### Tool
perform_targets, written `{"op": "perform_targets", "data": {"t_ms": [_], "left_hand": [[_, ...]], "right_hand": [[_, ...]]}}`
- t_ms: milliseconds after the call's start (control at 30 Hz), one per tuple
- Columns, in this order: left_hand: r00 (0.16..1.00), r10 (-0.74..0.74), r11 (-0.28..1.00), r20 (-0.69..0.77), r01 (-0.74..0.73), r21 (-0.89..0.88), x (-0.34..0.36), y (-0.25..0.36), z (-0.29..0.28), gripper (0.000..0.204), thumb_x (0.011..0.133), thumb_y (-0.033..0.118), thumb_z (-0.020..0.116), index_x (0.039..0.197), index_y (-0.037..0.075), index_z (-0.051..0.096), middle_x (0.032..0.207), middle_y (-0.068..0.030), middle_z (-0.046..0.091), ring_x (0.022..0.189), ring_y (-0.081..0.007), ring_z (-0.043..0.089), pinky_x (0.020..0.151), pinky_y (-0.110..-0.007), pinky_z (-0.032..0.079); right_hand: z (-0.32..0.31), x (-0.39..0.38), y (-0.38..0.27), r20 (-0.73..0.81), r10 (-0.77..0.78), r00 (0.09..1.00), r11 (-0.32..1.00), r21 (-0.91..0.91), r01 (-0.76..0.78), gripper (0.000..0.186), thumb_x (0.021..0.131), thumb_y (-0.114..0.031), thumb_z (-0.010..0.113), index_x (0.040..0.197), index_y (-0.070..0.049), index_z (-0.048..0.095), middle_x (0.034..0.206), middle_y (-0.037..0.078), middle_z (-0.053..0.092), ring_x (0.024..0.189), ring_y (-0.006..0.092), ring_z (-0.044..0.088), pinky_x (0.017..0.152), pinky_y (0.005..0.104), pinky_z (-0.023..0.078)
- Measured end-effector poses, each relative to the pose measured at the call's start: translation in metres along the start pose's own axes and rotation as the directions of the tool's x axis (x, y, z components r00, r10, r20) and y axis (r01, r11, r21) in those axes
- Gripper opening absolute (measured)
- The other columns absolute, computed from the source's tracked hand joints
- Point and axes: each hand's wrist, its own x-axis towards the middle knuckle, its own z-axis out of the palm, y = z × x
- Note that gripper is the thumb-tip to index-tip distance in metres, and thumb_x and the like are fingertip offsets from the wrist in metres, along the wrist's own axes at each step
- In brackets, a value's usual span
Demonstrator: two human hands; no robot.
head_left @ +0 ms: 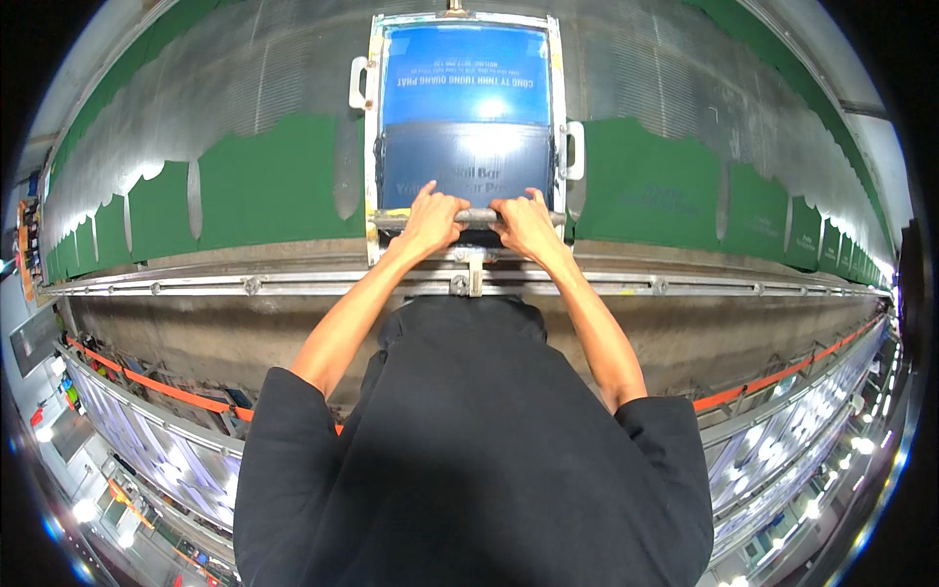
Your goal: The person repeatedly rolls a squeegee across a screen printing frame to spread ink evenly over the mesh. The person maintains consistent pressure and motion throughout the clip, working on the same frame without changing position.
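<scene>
A screen-printing frame [373, 157] with a metal border lies in front of me, its mesh [430, 103] bright blue at the far part and dark blue nearer me. Across its near end runs a squeegee [477, 215] with a greyish bar. My left hand [430, 223] is closed on the left part of that bar, one finger stretched forward over the mesh. Closed on the bar's right part is my right hand [529, 225], also with a finger extended. The squeegee's lower edge is hidden by the bar and hands.
White handles [576, 150] stick out from both sides of the frame. Green fabric pieces [646, 181] lie along a long grey table [264, 73] to left and right. A metal rail [323, 285] runs along the table's near edge. Orange bars [186, 393] and another long table [176, 450] are behind me.
</scene>
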Motion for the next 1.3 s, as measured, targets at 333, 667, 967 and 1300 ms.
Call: {"op": "perform_targets", "data": {"t_ms": [333, 667, 967, 1300], "left_hand": [[0.99, -0.015, 0.995, -0.143, 0.029, 0.097, 0.113, -0.027, -0.059, 0.038, 0.074, 0.002, 0.066, 0.109, 0.011, 0.08, 0.083, -0.0213, 0.075, 0.09, -0.0366, 0.074, 0.126, -0.057, 0.022], [0.943, 0.072, 0.983, -0.324, -0.122, -0.135, -0.038, 0.009, -0.007, 0.057, 0.071, 0.001, 0.058, 0.126, 0.012, 0.072, 0.124, -0.0098, 0.075, 0.125, -0.0276, 0.068, 0.127, -0.058, 0.019], [0.955, -0.035, 0.996, -0.294, 0.009, -0.088, -0.138, -0.065, -0.035, 0.057, 0.072, -0.001, 0.061, 0.127, 0.012, 0.072, 0.128, -0.0055, 0.075, 0.126, -0.0271, 0.067, 0.129, -0.06, 0.015], [0.975, -0.078, 0.996, -0.207, 0.087, 0.035, -0.275, -0.299, -0.144, 0.054, 0.074, -0.001, 0.061, 0.126, 0.013, 0.074, 0.13, -0.0047, 0.074, 0.129, -0.0221, 0.065, 0.131, -0.057, 0.009]], "right_hand": [[-0.016, 0.054, 0.135, -0.56, 0.636, 0.532, 0.734, 0.652, -0.191, 0.061, 0.098, -0.044, 0.069, 0.14, -0.001, 0.06, 0.13, 0.022, 0.066, 0.121, 0.0345, 0.062, 0.103, 0.0447, 0.048], [-0.082, 0.076, 0.111, -0.318, 0.763, 0.562, 0.341, 0.938, 0.067, 0.034, 0.103, -0.039, 0.068, 0.086, -0.014, 0.053, 0.058, -0.005, 0.046, 0.043, 0.0042, 0.033, 0.038, 0.0247, 0.023], [-0.025, 0.14, 0.012, -0.52, 0.679, 0.519, 0.463, 0.851, 0.247, 0.025, 0.105, -0.02, 0.065, 0.085, -0.01, 0.053, 0.063, -0.006, 0.049, 0.055, 0.0042, 0.04, 0.05, 0.0253, 0.029], [0.103, 0.291, -0.211, -0.52, 0.676, 0.522, 0.436, 0.853, 0.286, 0.028, 0.103, -0.022, 0.063, 0.082, -0.008, 0.052, 0.06, -0.004, 0.047, 0.052, 0.0055, 0.04, 0.048, 0.0271, 0.03]]}}
